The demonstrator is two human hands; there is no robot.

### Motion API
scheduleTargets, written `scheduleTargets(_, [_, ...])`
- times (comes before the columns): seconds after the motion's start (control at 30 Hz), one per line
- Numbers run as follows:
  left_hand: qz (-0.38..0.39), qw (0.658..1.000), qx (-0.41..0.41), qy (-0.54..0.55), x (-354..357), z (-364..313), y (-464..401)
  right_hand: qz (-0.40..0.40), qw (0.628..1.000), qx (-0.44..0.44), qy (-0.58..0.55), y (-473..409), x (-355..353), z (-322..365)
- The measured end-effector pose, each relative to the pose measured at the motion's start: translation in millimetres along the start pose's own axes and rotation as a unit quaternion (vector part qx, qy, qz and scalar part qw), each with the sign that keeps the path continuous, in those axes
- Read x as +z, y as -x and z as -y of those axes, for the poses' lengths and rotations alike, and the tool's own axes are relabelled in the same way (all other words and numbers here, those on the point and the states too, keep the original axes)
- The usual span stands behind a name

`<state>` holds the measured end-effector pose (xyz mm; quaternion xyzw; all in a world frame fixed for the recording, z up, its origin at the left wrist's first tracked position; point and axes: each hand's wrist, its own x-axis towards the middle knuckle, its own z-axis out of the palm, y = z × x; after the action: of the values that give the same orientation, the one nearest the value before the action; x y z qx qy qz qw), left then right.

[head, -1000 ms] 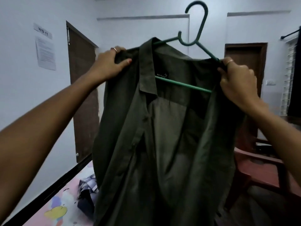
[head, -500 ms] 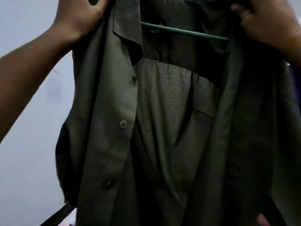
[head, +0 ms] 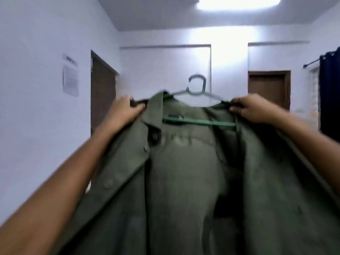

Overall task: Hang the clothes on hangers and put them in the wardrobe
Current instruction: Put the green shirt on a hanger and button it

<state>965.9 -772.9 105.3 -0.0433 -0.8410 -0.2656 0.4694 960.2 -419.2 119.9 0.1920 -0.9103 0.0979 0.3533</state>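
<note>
A dark olive green shirt (head: 184, 172) hangs open-fronted on a green plastic hanger (head: 197, 89) held up in front of me. The hanger's hook stands above the collar and its crossbar shows inside the shirt. My left hand (head: 125, 109) grips the shirt's left shoulder over the hanger's end. My right hand (head: 252, 107) grips the right shoulder the same way. The shirt's lower part fills the bottom of the view. No wardrobe is in sight.
A brown door (head: 103, 92) stands in the left wall, past a paper notice (head: 70, 80). Another brown door (head: 269, 89) is in the far wall. A dark curtain (head: 329, 92) hangs from a rod at the right edge. A ceiling light (head: 237, 2) glows above.
The view has tilted up from the shirt's front to the room and ceiling. The shirt on its hanger now sits level and further out, both hands still gripping its shoulders.
</note>
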Motion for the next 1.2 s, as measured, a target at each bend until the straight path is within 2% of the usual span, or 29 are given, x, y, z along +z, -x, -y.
scheduleTargets(0.13, [0.127, 0.988, -0.089, -0.015, 104, 84, 123, 0.14, 0.987, 0.067, -0.031, 76, 156, -26])
scheduleTargets(0.27, [0.214, 0.965, -0.148, -0.028, 191, 154, 231, 0.258, 0.956, 0.14, -0.021, 161, 284, -45])
scheduleTargets(0.33, [0.272, 0.946, -0.173, -0.042, 223, 176, 267, 0.287, 0.946, 0.146, -0.019, 191, 330, -53])
scheduleTargets(0.47, [0.319, 0.927, -0.194, -0.04, 270, 205, 310, 0.32, 0.934, 0.161, -0.008, 225, 393, -65])
scheduleTargets(0.67, [0.338, 0.914, -0.218, -0.048, 332, 234, 327, 0.293, 0.939, 0.18, 0.001, 228, 465, -87])
scheduleTargets(0.87, [0.416, 0.865, -0.262, -0.099, 375, 255, 342, 0.268, 0.934, 0.233, -0.042, 237, 517, -95])
scheduleTargets(0.93, [0.412, 0.857, -0.271, -0.147, 376, 247, 347, 0.28, 0.925, 0.239, -0.094, 245, 525, -98])
scheduleTargets(0.97, [0.395, 0.865, -0.253, -0.18, 374, 241, 347, 0.279, 0.916, 0.25, -0.142, 247, 525, -102])
scheduleTargets(1.03, [0.353, 0.897, -0.164, -0.207, 366, 224, 346, 0.22, 0.886, 0.314, -0.26, 244, 516, -112])
scheduleTargets(1.07, [0.35, 0.911, -0.105, -0.191, 361, 215, 346, 0.176, 0.869, 0.354, -0.298, 242, 508, -119])
scheduleTargets(1.1, [0.375, 0.91, -0.06, -0.169, 355, 207, 346, 0.13, 0.855, 0.396, -0.309, 241, 499, -127])
scheduleTargets(1.13, [0.428, 0.89, -0.042, -0.152, 351, 199, 346, 0.092, 0.84, 0.436, -0.31, 243, 491, -137])
scheduleTargets(1.2, [0.557, 0.807, -0.036, -0.191, 350, 191, 350, 0.065, 0.802, 0.508, -0.306, 252, 475, -152])
